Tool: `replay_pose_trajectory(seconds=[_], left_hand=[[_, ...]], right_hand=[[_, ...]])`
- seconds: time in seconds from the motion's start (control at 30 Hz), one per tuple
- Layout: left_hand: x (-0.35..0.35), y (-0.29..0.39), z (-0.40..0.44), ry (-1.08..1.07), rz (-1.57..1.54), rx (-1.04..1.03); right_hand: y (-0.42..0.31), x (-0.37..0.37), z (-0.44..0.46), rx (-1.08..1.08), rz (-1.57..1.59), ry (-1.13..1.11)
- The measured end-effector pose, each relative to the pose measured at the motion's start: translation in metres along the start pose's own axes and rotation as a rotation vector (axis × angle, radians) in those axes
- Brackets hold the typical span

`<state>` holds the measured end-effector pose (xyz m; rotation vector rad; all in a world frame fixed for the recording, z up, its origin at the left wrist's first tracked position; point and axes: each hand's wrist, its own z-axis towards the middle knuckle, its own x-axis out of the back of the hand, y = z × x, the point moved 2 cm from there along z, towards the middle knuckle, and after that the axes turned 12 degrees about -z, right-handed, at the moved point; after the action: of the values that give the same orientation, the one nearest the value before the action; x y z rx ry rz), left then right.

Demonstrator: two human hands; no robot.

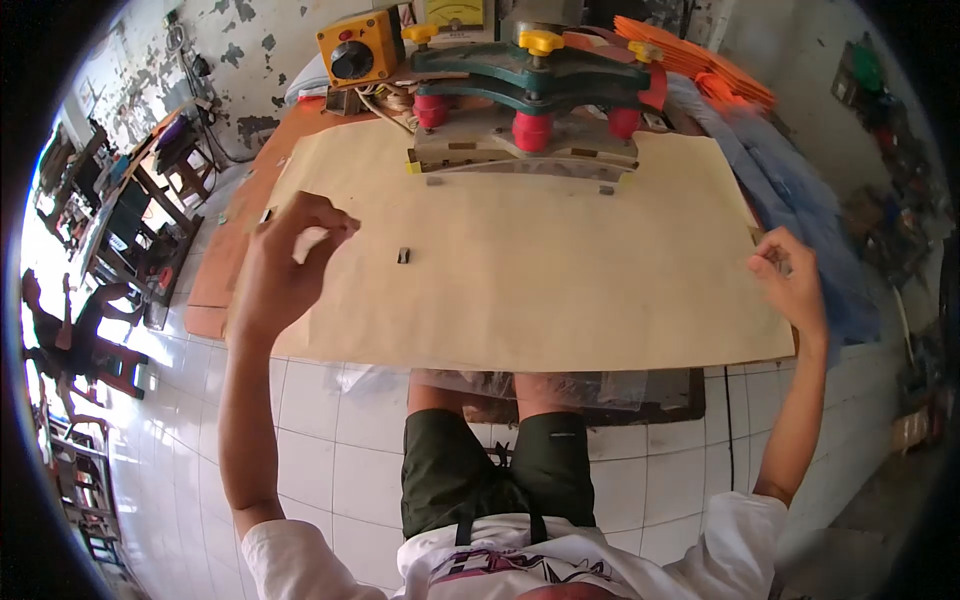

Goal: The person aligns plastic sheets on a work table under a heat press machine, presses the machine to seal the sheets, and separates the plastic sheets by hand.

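My left hand [290, 262] is raised over the left part of a large tan sheet [560, 270]. Its thumb and fingertips come together in a pinch; anything between them is too small to make out. A small dark piece [404, 255] lies on the sheet to the right of that hand. At the sheet's right edge is my right hand [792, 280], fingers curled in against the thumb, and I cannot make out what they hold, if anything. Blue plastic sheeting [810, 220] lies beside and behind the right hand.
A press-like machine [530, 85] with green arms, red cylinders and yellow knobs stands at the back. Left of it is an orange control box [358, 50]. Orange stacked sheets [700, 65] lie at back right. A person [75, 325] sits at far left.
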<state>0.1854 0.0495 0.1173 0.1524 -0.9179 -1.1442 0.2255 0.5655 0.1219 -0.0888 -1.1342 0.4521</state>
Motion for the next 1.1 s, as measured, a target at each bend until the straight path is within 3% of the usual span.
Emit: replay_pose_trajectory(seconds=[0.07, 0.1, 0.2, 0.4, 1.0, 1.1], left_hand=[[0.011, 0.011, 0.001, 0.06, -0.244, 0.042], [0.015, 0.02, 0.003, 0.101, -0.395, 0.163], [0.03, 0.036, 0.005, 0.097, -0.449, 0.091], [0.034, 0.059, 0.001, 0.26, -0.398, 0.176], [0.041, 0.068, -0.009, 0.204, -0.399, 0.236], [0.032, 0.062, -0.014, 0.073, -0.487, 0.328]], right_hand=[[-0.005, 0.023, -0.011, -0.014, 0.15, 0.052], [-0.007, 0.031, -0.015, 0.006, 0.218, 0.082], [-0.011, 0.057, -0.025, 0.002, 0.427, 0.054], [-0.018, 0.08, -0.029, -0.05, 0.546, 0.008], [-0.02, 0.078, -0.03, -0.098, 0.703, -0.073], [-0.021, 0.069, -0.03, -0.147, 0.664, -0.094]])
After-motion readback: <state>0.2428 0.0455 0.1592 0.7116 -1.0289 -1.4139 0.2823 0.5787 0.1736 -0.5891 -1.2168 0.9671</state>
